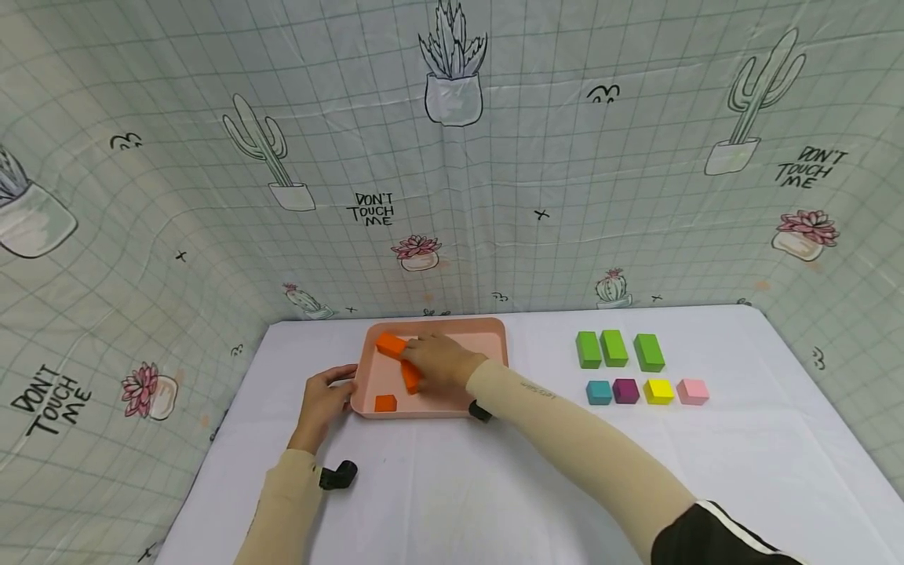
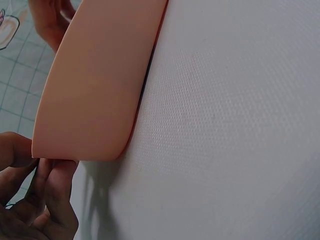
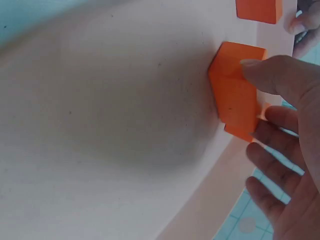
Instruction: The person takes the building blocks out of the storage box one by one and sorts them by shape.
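Observation:
A shallow pink tray [image 1: 487, 339] lies at the table's back left. Inside it, my right hand [image 1: 441, 362] holds an orange block [image 1: 410, 378] between thumb and fingers; the right wrist view shows the thumb [image 3: 272, 75] on this block [image 3: 232, 87]. Another orange block [image 1: 390, 345] lies at the far end of the held one, seemingly touching it. Near the tray's front left corner sits a small orange cube [image 1: 385, 403]. At the tray's left end, my left hand [image 1: 321, 404] grips the rim, its fingertips against the wall [image 2: 90, 100] in the left wrist view.
To the right stand three green blocks [image 1: 614, 348] in a row. In front of them are a teal cube [image 1: 599, 392], a purple cube [image 1: 625, 391], a yellow cube [image 1: 659, 391] and a pink cube [image 1: 693, 391]. A patterned cloth [image 1: 494, 173] rises behind the white table [image 1: 438, 486].

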Motion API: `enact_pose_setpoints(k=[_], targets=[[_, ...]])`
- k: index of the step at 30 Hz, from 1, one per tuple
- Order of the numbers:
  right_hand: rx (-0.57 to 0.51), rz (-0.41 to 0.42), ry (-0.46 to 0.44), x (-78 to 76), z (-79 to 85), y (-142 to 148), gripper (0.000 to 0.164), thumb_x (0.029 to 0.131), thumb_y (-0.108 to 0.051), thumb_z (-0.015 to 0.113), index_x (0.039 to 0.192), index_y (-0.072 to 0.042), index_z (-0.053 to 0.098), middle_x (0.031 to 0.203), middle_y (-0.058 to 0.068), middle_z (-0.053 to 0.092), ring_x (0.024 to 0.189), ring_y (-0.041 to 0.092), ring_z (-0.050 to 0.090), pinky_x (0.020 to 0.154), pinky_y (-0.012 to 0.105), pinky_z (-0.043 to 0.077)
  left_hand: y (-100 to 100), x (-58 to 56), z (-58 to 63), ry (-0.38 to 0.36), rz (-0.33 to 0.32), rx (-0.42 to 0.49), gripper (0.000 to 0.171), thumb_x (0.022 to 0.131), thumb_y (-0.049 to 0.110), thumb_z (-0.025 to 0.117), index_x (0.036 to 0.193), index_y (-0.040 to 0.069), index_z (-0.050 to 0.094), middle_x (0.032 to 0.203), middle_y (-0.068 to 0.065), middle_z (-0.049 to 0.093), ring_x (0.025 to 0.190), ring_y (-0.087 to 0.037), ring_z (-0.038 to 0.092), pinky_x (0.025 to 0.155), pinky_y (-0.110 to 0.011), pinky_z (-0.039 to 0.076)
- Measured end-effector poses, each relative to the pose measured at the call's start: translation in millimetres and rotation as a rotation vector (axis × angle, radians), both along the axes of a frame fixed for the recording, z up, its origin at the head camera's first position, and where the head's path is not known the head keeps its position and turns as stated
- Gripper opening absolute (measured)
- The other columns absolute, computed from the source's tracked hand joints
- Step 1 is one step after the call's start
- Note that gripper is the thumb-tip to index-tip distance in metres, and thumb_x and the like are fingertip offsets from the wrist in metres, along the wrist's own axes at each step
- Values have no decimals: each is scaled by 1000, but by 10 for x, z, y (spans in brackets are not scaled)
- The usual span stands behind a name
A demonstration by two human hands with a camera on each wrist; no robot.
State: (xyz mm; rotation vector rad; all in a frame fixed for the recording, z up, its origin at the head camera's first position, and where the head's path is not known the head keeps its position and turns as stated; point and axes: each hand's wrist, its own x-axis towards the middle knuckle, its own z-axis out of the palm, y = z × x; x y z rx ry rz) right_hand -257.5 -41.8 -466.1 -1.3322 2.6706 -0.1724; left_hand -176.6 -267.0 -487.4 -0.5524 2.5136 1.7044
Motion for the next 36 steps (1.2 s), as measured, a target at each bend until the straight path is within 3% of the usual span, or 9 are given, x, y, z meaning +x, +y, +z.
enact_pose_setpoints(k=[3, 8, 16, 25, 36], targets=[[39, -28, -5, 16, 24, 57, 40, 98, -32, 77, 132, -13, 69, 122, 1, 69, 118, 21, 58, 117, 35, 41, 2, -1, -2, 2, -2, 2, 39, 101, 0, 57, 139, -7, 63, 142, -29, 60, 79, -10, 60, 62, -19, 52], [61, -69, -27, 30, 51, 182, 46, 95, -34, 80, 135, -13, 70, 131, 2, 68, 119, 23, 55, 116, 36, 41, -4, -11, 0, 0, -2, -2, 39, 101, 0, 57, 139, -7, 63, 142, -29, 61, 79, -11, 61, 62, -19, 53], [-35, -88, -37, 45, 111, 447, 39, 95, -26, 79, 131, -11, 70, 127, 4, 68, 120, 25, 56, 116, 39, 42, -12, -16, -9, -10, 8, -14, 40, 101, 0, 57, 139, -6, 64, 142, -28, 61, 82, -13, 61, 62, -19, 53], [-189, -115, 78, 22, 173, 971, 45, 92, -19, 82, 133, -6, 69, 136, 9, 67, 128, 33, 57, 111, 48, 46, -13, -43, -23, -8, -3, -25, 40, 101, 1, 57, 140, -5, 64, 142, -26, 62, 84, -14, 61, 63, -19, 53], [-297, -158, 199, 199, 200, 1626, 54, 82, -5, 88, 132, -2, 69, 132, 10, 68, 126, 35, 58, 110, 53, 46, -25, 3, -22, -13, -11, -29, 40, 101, 0, 56, 140, -6, 63, 142, -29, 61, 83, -13, 60, 62, -20, 53]])
